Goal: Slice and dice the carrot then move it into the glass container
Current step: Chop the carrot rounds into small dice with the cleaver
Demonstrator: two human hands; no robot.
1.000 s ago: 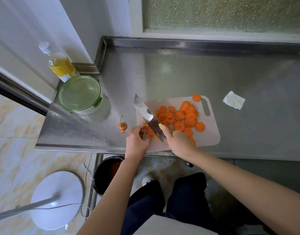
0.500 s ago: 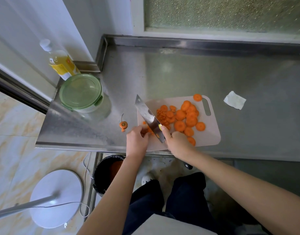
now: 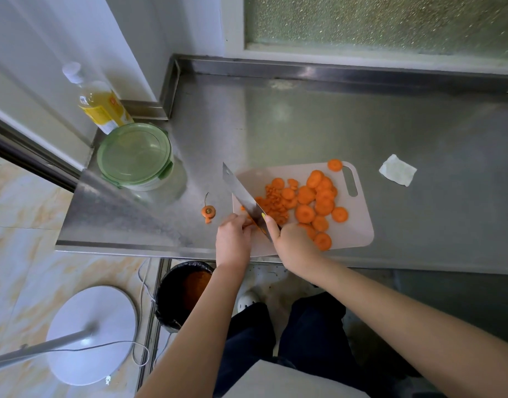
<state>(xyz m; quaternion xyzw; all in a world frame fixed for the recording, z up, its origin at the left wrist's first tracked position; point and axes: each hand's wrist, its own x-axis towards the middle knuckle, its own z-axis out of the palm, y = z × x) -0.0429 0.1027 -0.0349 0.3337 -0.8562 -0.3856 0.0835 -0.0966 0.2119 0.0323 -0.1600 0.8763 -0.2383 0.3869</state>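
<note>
Several round carrot slices [image 3: 318, 201] lie on the pale cutting board [image 3: 359, 225], with a heap of diced carrot [image 3: 274, 203] left of them. My right hand [image 3: 290, 242] grips the handle of a cleaver [image 3: 241, 196], whose blade stands on the board's left part. My left hand [image 3: 232, 239] holds carrot pieces against the blade's left side; the pieces are mostly hidden under my fingers. The glass container [image 3: 135, 156], shut with a green lid, stands at the counter's left end.
A cut-off carrot top [image 3: 208, 211] lies on the steel counter [image 3: 304, 124] left of the board. A yellow-labelled bottle [image 3: 99, 103] stands behind the container. A crumpled white paper [image 3: 397, 173] lies right of the board. Below the counter edge are a black bin [image 3: 183, 294] and a fan base [image 3: 92, 331].
The cleaver has shifted slightly along the carrot pieces under my left hand in a chopping motion. Both hands stay at the board's front left.
</note>
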